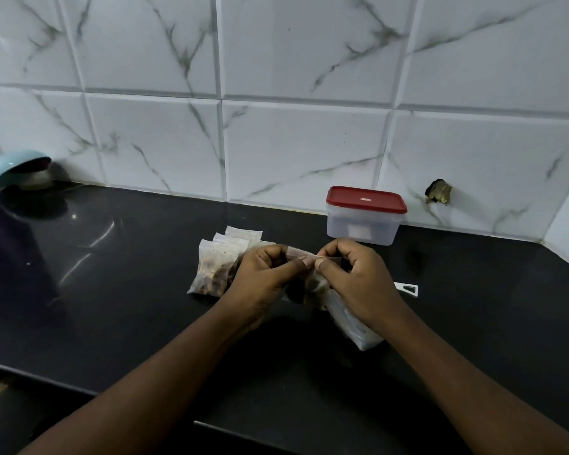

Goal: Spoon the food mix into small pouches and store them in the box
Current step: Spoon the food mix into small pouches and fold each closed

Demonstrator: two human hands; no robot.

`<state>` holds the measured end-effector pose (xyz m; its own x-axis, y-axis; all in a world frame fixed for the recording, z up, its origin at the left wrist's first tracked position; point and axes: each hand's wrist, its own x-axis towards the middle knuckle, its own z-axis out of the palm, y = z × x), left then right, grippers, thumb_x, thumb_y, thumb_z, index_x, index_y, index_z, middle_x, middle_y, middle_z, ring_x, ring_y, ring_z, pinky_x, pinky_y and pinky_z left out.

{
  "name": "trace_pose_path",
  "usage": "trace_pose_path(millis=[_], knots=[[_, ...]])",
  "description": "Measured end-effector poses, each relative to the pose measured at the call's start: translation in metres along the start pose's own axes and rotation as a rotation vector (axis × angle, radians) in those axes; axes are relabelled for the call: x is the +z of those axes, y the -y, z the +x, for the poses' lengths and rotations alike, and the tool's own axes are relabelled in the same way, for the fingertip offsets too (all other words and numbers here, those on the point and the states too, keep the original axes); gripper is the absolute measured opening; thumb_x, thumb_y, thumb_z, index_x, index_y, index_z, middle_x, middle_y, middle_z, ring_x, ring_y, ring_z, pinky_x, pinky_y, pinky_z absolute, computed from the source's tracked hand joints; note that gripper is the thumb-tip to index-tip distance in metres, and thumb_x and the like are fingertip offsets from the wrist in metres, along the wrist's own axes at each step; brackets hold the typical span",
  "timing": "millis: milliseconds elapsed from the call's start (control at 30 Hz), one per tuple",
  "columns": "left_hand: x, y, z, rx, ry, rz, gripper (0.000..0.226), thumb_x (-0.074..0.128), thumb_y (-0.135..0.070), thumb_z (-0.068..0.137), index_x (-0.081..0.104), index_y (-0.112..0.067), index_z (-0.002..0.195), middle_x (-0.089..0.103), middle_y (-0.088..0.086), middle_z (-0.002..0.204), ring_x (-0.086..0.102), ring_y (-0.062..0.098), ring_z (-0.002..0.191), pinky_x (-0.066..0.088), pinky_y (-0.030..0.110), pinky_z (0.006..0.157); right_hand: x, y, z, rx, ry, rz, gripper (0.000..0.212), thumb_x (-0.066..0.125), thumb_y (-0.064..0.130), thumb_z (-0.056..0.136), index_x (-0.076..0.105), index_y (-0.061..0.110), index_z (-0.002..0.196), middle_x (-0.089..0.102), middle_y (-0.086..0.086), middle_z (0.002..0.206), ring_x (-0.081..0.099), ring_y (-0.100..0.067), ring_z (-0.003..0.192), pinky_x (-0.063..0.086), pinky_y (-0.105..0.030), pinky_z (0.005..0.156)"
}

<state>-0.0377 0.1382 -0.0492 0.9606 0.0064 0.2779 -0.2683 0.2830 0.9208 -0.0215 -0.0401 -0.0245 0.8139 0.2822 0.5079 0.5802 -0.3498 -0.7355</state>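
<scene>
Both hands meet over the middle of the black counter. My left hand (pixel 265 274) and my right hand (pixel 358 277) pinch the top strip of a small clear pouch (pixel 304 257) between thumbs and fingers; its lower part with brown mix (pixel 312 287) hangs between the hands. To the left lie filled pouches (pixel 216 267) of brown mix, stacked against each other. Behind the hands stands the clear plastic box (pixel 363 224) with its red lid (pixel 365 199) on. A bundle of clear plastic (pixel 352 323) lies under my right wrist.
A light blue bowl (pixel 17 165) lies tipped at the far left by the tiled wall. A small white flat piece (pixel 407 288) lies right of my right hand. The wall has a dark hole (pixel 438 191). The counter's front edge (pixel 37 377) runs across the lower left.
</scene>
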Motion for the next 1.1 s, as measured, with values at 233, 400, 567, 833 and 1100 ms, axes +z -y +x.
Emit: trace_pose_path(millis=[233, 400, 567, 833, 1100], knots=[[0.0027, -0.0015, 0.0008, -0.015, -0.018, 0.017, 0.018, 0.062, -0.003, 0.099, 0.076, -0.002, 0.087, 0.074, 0.012, 0.074, 0.071, 0.019, 0.07, 0.058, 0.035, 0.07, -0.0008, -0.0003, 0.0018, -0.009, -0.037, -0.02, 0.012, 0.066, 0.012, 0.097, 0.071, 0.016, 0.087, 0.07, 0.003, 0.079, 0.065, -0.012, 0.076, 0.053, -0.025, 0.068], [0.0002, -0.0005, 0.0045, -0.023, -0.068, 0.028, 0.022, 0.063, -0.005, 0.1, 0.069, -0.009, 0.079, 0.069, 0.007, 0.07, 0.066, 0.015, 0.063, 0.055, 0.03, 0.066, -0.0013, 0.0, 0.0019, 0.014, -0.046, -0.013, 0.014, 0.066, 0.009, 0.095, 0.07, 0.016, 0.084, 0.07, 0.001, 0.077, 0.063, -0.014, 0.073, 0.049, -0.02, 0.063], [-0.0007, 0.0021, 0.0056, 0.05, -0.07, 0.046, 0.022, 0.064, 0.001, 0.098, 0.064, -0.004, 0.077, 0.067, 0.01, 0.07, 0.064, 0.016, 0.066, 0.056, 0.027, 0.065, -0.0006, -0.0015, 0.0012, 0.027, -0.034, -0.013, 0.016, 0.067, 0.01, 0.095, 0.069, 0.018, 0.082, 0.069, -0.001, 0.076, 0.062, -0.016, 0.071, 0.05, -0.026, 0.064], [-0.0014, 0.0009, 0.0039, -0.009, -0.008, 0.003, 0.009, 0.065, -0.005, 0.098, 0.074, -0.003, 0.098, 0.074, 0.018, 0.089, 0.069, 0.025, 0.08, 0.058, 0.034, 0.073, -0.0029, -0.0006, 0.0015, -0.025, -0.007, 0.006, 0.012, 0.067, 0.011, 0.097, 0.071, 0.016, 0.087, 0.071, 0.002, 0.081, 0.065, -0.015, 0.077, 0.054, -0.027, 0.069], [-0.003, -0.0003, 0.0017, 0.002, 0.037, 0.064, 0.02, 0.072, -0.004, 0.092, 0.074, 0.009, 0.107, 0.075, 0.028, 0.1, 0.074, 0.033, 0.091, 0.062, 0.036, 0.078, -0.0046, -0.0023, 0.002, -0.073, 0.043, -0.057, 0.01, 0.068, 0.016, 0.097, 0.072, 0.023, 0.091, 0.07, 0.009, 0.082, 0.065, -0.011, 0.08, 0.053, -0.023, 0.069]])
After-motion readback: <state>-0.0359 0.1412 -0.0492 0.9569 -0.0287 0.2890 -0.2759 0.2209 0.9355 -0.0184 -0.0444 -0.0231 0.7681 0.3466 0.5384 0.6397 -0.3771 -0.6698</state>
